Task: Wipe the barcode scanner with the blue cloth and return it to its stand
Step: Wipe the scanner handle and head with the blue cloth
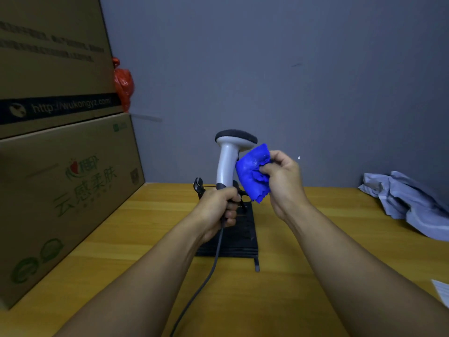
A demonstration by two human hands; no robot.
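Observation:
My left hand (220,206) grips the lower handle of the grey barcode scanner (229,155) and holds it upright above the table, its dark head at the top. Its grey cable (206,278) hangs down toward me. My right hand (283,180) holds the crumpled blue cloth (252,171), which presses against the right side of the scanner's neck, just under the head. The black stand (243,229) sits on the wooden table (291,239) behind and below my hands, its clip (198,186) sticking up to the left of the scanner.
Two stacked cardboard boxes (65,190) line the left edge of the table. A red plastic bag (124,85) hangs behind them. A grey crumpled cloth (410,205) lies at the right, and a white paper (441,291) at the right edge. A grey wall stands close behind.

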